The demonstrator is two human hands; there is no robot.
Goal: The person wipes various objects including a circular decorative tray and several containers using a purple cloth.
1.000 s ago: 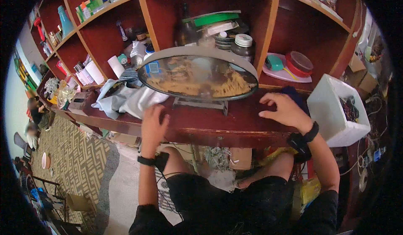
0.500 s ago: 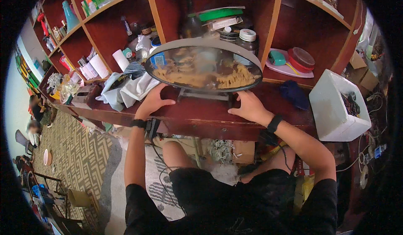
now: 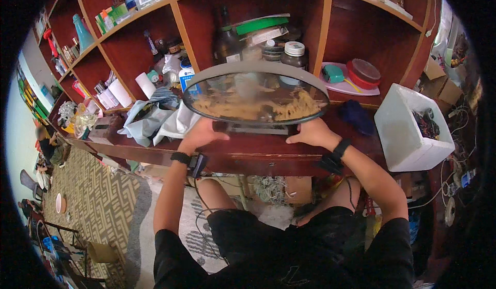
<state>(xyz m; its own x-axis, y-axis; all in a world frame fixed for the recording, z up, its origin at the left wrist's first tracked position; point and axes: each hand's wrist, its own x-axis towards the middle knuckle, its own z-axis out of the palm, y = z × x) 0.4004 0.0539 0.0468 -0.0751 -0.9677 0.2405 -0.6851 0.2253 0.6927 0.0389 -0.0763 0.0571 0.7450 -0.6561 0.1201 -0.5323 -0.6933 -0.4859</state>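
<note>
A round sand picture (image 3: 258, 97), with tan sand behind glass in a dark rim and a pale outer edge, stands tilted on a grey base (image 3: 261, 129) near the front of the dark red desk. My left hand (image 3: 205, 135) grips its left lower side, thumb pointing inward in front and the other fingers mostly hidden behind the rim. On the opposite side my right hand (image 3: 316, 133) holds it the same way, thumb beside the base. Both wrists wear black bands.
A grey cloth (image 3: 178, 123) lies left of the sand picture, beside a tissue box (image 3: 106, 129). To the right are a dark blue cloth (image 3: 356, 117) and a white foam box (image 3: 408, 131). Behind stand a brown jar (image 3: 294, 57) and a dark bottle (image 3: 227, 43) in the shelf.
The sand picture has come nearer to me and slightly right on the desk, both hands moving with it. My view has shifted a little too.
</note>
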